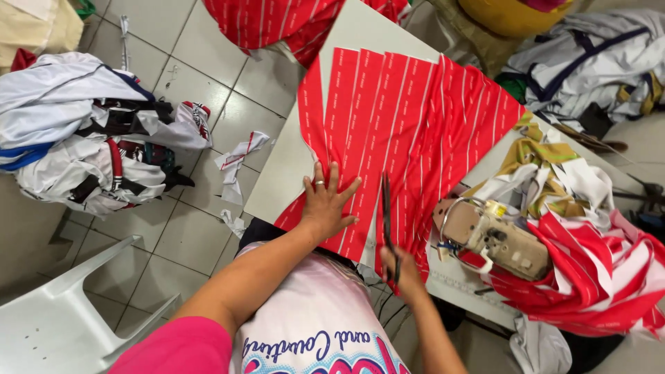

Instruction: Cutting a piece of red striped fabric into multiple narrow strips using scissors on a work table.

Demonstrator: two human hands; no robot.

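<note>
At the far left, a heap of white, navy and red garments (90,138) lies on the tiled floor (201,76), with a white plastic chair (62,312) nearer. To its right stands the pale worktable (277,173), spread with a flat red fabric panel with thin white stripes (409,118) whose stripes run from near to far, fanning slightly to the right.

The left hand (325,204) lies palm down on the near left part of the panel, fingers spread wide and flat, gripping nothing, only pressing the cloth.

Just to its right, the dark long-bladed scissors (386,215) lie with their long axis along the stripes, tips pointing far, blades apparently over the cloth. The right hand (404,273) is closed around the handles at the table's near edge. The blades stand just beside the left fingertips, apart from them.

Further right sit a beige sewing machine head (495,239) and crumpled red-and-white and olive cloth (589,256).
</note>
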